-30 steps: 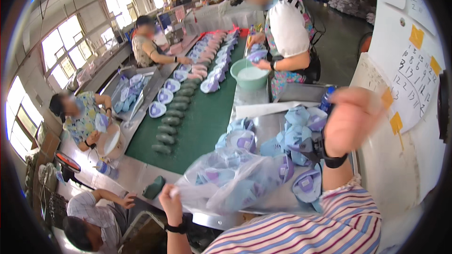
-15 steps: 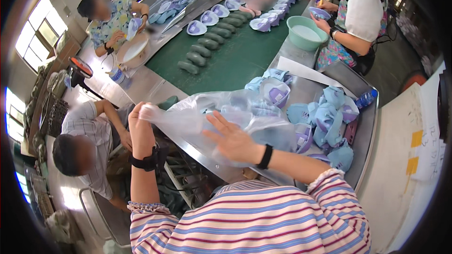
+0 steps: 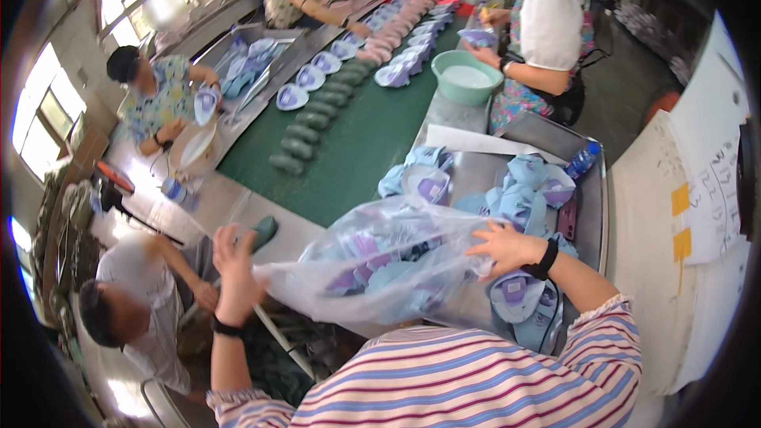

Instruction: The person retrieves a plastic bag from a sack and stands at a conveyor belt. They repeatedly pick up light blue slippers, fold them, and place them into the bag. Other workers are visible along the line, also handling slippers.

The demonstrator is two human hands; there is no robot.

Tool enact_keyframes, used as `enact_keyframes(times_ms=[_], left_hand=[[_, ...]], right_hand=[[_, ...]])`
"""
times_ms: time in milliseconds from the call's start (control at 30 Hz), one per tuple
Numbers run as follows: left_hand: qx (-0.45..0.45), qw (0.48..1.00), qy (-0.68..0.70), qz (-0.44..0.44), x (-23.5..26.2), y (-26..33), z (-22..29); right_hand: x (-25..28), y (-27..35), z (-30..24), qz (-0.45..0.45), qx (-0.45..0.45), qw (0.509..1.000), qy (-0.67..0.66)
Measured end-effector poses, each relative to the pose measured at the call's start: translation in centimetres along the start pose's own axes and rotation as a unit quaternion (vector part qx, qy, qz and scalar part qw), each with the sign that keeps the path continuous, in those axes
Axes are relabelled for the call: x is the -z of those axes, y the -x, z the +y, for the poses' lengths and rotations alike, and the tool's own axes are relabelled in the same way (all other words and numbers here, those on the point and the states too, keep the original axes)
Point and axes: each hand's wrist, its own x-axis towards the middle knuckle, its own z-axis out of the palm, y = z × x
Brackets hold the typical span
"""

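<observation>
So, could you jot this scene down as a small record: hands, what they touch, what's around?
Right hand: fingers at right edge of clear, thin plastic bag
Left hand: raised, fingers spread, beside the bag's left end; contact unclear
Pieces: pale blue and purple, cup-shaped, through and beside the bag
Flat green surface: rows including dark green foot-shaped forms
Basin: round, pale green

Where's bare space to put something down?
The near green surface is bare between the dark forms and the ledge bearing the basin; so is metal tabletop between that surface and the left-hand bottle. The metal tray is crowded with blue pieces and a plastic bag.
</observation>
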Motion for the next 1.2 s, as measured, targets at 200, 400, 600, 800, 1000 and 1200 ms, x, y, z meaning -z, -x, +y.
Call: enact_keyframes(times_ms=[200, 400, 600, 800, 1000, 1200], left_hand=[[-0.315, 0.902, 0.142, -0.258, -4.8, 2.4, 11.3], [-0.205, 0.944, -0.079, -0.246, -12.6, 4.7, 6.5], [-0.027, 0.981, 0.014, -0.189, -13.7, 1.7, -0.6], [0.159, 0.981, 0.056, -0.099, -7.7, 4.1, -3.7], [-0.148, 0.953, 0.209, -0.161, -8.1, 2.8, 12.5], [-0.276, 0.953, 0.124, -0.031, -12.0, 7.2, 13.2]], right_hand=[[-2.5, -4.0, -4.6, 0.047, 0.001, 0.994, -0.097], [-9.5, -8.3, -5.6, 0.116, -0.030, 0.993, 0.012], [-9.4, -9.7, 3.1, 0.264, -0.073, 0.955, 0.117], [-4.2, -4.9, 7.0, 0.233, 0.005, 0.972, -0.025], [-1.1, -6.3, 2.6, 0.202, 0.106, 0.962, -0.153], [-7.0, -5.3, 0.7, 0.319, 0.215, 0.911, 0.145]])
